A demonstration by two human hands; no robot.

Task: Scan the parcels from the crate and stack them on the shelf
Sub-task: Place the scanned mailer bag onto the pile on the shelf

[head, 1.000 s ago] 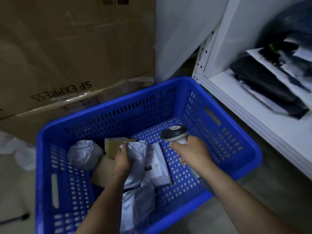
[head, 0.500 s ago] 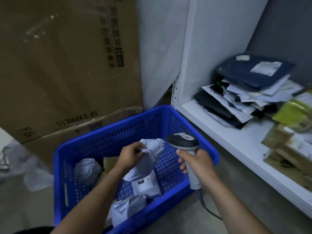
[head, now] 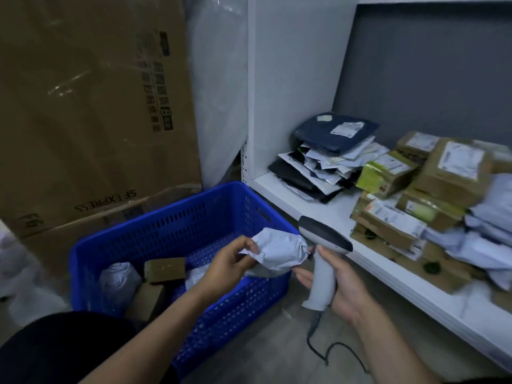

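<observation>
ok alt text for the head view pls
A person's left hand holds a crumpled grey parcel beside a handheld scanner gripped in the right hand, by a blue crate of parcels. A white shelf at right carries stacked parcels.

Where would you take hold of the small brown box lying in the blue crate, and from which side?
From above, most likely, pinching its near and far long edges. The box lies roughly flat, top face up, in the open-topped crate, and a grey bag crowds its left end. The left hand holds a parcel, the right hand the scanner.
</observation>
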